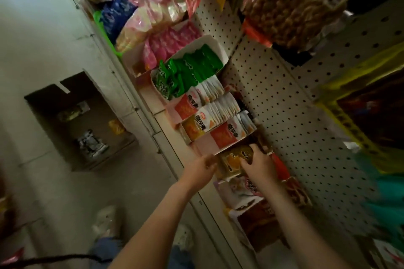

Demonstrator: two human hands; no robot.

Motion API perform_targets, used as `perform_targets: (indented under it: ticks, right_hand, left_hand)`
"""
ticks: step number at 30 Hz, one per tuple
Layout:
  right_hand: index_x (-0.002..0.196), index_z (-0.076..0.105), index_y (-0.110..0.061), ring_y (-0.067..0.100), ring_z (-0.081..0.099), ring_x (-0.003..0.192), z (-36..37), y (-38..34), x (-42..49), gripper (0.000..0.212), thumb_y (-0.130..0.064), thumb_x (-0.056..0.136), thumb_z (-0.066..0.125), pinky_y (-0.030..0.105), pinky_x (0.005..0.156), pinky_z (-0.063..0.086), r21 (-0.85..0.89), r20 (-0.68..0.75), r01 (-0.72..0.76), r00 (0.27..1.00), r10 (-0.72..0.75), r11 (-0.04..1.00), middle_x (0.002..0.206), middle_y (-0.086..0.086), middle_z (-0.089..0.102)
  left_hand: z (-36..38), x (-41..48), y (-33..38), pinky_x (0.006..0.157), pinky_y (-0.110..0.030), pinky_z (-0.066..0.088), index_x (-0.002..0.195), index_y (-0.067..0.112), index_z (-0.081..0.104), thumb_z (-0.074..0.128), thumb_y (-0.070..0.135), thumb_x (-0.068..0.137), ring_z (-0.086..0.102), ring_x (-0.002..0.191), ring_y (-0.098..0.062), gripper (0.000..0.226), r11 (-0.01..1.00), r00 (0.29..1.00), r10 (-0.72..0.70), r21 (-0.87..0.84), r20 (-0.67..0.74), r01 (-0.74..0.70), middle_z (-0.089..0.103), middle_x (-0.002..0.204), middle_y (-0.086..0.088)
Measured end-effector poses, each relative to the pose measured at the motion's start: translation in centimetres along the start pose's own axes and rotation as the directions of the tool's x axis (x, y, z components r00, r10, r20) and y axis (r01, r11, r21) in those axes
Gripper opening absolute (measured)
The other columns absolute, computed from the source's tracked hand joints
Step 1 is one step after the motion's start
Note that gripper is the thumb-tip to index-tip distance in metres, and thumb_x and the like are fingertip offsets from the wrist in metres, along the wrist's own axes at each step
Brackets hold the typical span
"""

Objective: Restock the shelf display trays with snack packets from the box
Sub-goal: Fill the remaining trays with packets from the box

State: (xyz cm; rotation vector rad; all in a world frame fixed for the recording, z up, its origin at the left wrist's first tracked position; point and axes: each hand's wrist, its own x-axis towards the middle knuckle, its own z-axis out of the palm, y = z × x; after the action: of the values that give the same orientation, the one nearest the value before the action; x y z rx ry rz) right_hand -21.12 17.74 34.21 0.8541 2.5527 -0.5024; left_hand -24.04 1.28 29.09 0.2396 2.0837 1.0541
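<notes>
Left grip (203, 167), right grip (259, 165) on brown packets (235, 159) — beside shelf edge (162, 137)

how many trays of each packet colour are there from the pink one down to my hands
pink tray: 1
green tray: 1
orange-and-white trays: 3
total: 5

A small grocery or snack shop is shown: a shelf (142, 113) backed by white pegboard (273, 98) is lined with cardboard display trays (205, 40) packed with rows of green packets (192, 67), pink packets (166, 46) and orange-and-white packets (209, 102), while an opened cardboard box (48, 120) of stock is set on the floor (54, 28)
</notes>
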Motion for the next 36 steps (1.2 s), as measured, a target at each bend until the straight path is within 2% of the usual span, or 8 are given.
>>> perform_targets:
  ticks: [3, 9, 13, 19, 23, 26, 32, 36]
  right_hand:
    - [0.139, 0.039, -0.016, 0.026, 0.062, 0.102, 1.5, 0.4, 0.2, 0.051, -0.031, 0.093, 0.058, 0.036, 0.078, 0.054, 0.020, 0.015, -0.014, 1.000, 0.014, 1.000, 0.113, 0.008, 0.064]
    - [0.122, 0.044, -0.015, 0.027, 0.060, 0.094, 3.9, -0.2, 1.9, 0.030, -0.022, 0.094, 0.055, 0.032, 0.069, 0.049, -0.107, 0.093, 0.095, 0.992, -0.085, 0.990, 0.089, 0.002, 0.055]
    - [0.121, 0.042, -0.011, 0.031, 0.059, 0.101, 4.8, -0.4, 3.2, 0.029, -0.018, 0.095, 0.052, 0.036, 0.073, 0.050, -0.181, 0.112, 0.093, 0.991, -0.073, 0.979, 0.104, 0.011, 0.064]
    - [0.121, 0.042, -0.012, 0.029, 0.062, 0.098, 5.5, 1.1, 3.6, 0.029, -0.017, 0.094, 0.051, 0.038, 0.080, 0.051, -0.176, -0.046, 0.040, 0.998, -0.049, 0.984, 0.105, 0.010, 0.065]
    - [0.139, 0.031, -0.011, 0.026, 0.048, 0.123, 6.0, 1.2, 3.8, 0.056, -0.021, 0.092, 0.058, 0.039, 0.103, 0.037, -0.255, -0.069, 0.028, 0.996, -0.047, 0.966, 0.132, 0.009, 0.053]
    - [0.146, 0.020, -0.013, 0.025, 0.032, 0.135, 5.7, 1.4, 3.8, 0.073, -0.027, 0.089, 0.062, 0.040, 0.110, 0.026, -0.278, -0.161, -0.007, 0.986, -0.040, 0.961, 0.144, 0.008, 0.039]
    - [0.148, 0.020, -0.014, 0.029, 0.024, 0.140, 5.2, 1.0, 2.6, 0.078, -0.030, 0.087, 0.065, 0.047, 0.111, 0.021, -0.262, -0.270, -0.001, 0.960, -0.072, 0.965, 0.151, 0.011, 0.030]
    - [0.135, 0.037, -0.008, 0.040, 0.045, 0.120, 5.8, -1.7, 1.3, 0.074, -0.015, 0.073, 0.076, 0.056, 0.097, 0.036, -0.202, -0.402, 0.130, 0.893, -0.203, 0.971, 0.132, 0.023, 0.047]
  left_hand:
    - [1.9, 0.5, -0.1, 0.098, -0.033, 0.048, 0.128, 0.022, 0.059, 0.044, 0.021, 0.099, 0.058, 0.114, -0.018, 0.032, 0.999, 0.998, -0.015, -0.033, 0.055, 0.017, 0.062, 0.128, 0.000]
    - [4.2, 1.4, -0.9, 0.099, -0.031, 0.045, 0.129, 0.023, 0.058, 0.037, 0.018, 0.101, 0.056, 0.119, -0.019, 0.036, 0.999, 0.994, -0.047, 0.010, 0.103, 0.046, 0.059, 0.132, 0.000]
    - [4.0, 2.2, -1.4, 0.097, -0.030, 0.045, 0.129, 0.024, 0.059, 0.037, 0.015, 0.097, 0.056, 0.119, -0.022, 0.039, 0.996, 0.993, -0.088, 0.005, 0.083, 0.088, 0.059, 0.133, -0.001]
    - [3.9, 2.7, -1.9, 0.098, -0.032, 0.045, 0.127, 0.019, 0.059, 0.038, 0.015, 0.096, 0.055, 0.120, -0.024, 0.038, 0.996, 0.995, -0.087, -0.018, 0.045, 0.088, 0.060, 0.131, -0.005]
    - [4.0, 2.5, -2.2, 0.096, -0.030, 0.046, 0.128, 0.020, 0.058, 0.038, 0.015, 0.096, 0.055, 0.119, -0.023, 0.038, 0.996, 0.996, -0.085, -0.030, 0.023, 0.086, 0.060, 0.131, -0.004]
    - [4.2, 2.4, -2.1, 0.091, -0.027, 0.044, 0.129, 0.022, 0.057, 0.038, 0.018, 0.098, 0.057, 0.116, -0.022, 0.037, 0.995, 0.996, -0.087, -0.056, -0.021, 0.085, 0.062, 0.128, -0.004]
    - [3.2, 2.2, -1.9, 0.084, -0.026, 0.048, 0.123, 0.020, 0.058, 0.040, 0.033, 0.101, 0.060, 0.101, -0.013, 0.031, 0.981, 0.990, -0.095, -0.181, -0.108, 0.075, 0.065, 0.115, 0.001]
    - [1.2, 1.8, -1.5, 0.082, -0.029, 0.051, 0.115, 0.021, 0.062, 0.042, 0.032, 0.100, 0.060, 0.094, -0.012, 0.026, 0.979, 0.982, -0.067, -0.201, -0.178, 0.031, 0.066, 0.105, 0.003]
